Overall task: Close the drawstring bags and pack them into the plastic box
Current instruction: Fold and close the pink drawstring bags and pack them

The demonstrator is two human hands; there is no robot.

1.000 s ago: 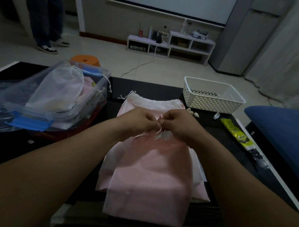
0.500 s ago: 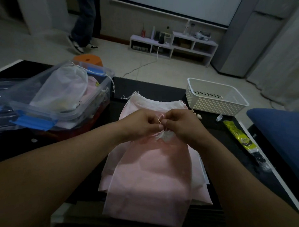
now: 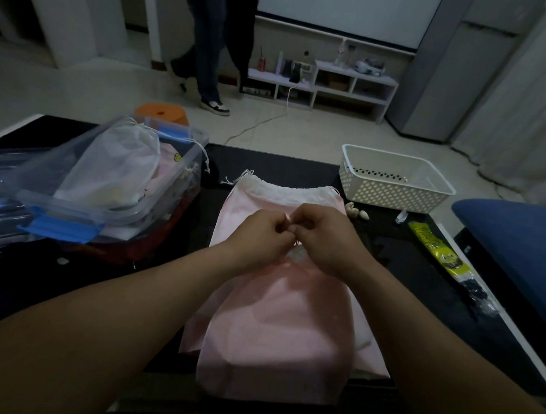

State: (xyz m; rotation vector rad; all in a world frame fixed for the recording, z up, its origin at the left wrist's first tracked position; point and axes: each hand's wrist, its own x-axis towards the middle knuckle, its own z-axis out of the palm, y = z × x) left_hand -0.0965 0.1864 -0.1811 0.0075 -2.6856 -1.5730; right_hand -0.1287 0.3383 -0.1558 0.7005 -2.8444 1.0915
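Note:
A pink drawstring bag (image 3: 279,326) lies on top of a stack of pink and white bags (image 3: 285,193) on the dark table. Its gathered mouth sits under my hands. My left hand (image 3: 258,237) and my right hand (image 3: 326,240) meet above that mouth, and each pinches the pink drawstring (image 3: 286,218) between thumb and fingers. At the left stands the clear plastic box (image 3: 109,206) with blue clips. It holds a white mesh drawstring bag (image 3: 117,165) and other bags beneath it.
A white perforated basket (image 3: 391,187) stands at the back right of the black table (image 3: 276,163). Small shells (image 3: 356,212) and a yellow-green packet (image 3: 435,248) lie right of the bags. A blue cushion (image 3: 514,242) sits at far right. A person's legs (image 3: 210,47) move on the floor behind.
My hands stay together at the bag's mouth, working the drawstring with small finger movements. The person in the background has walked from the left toward the middle of the room.

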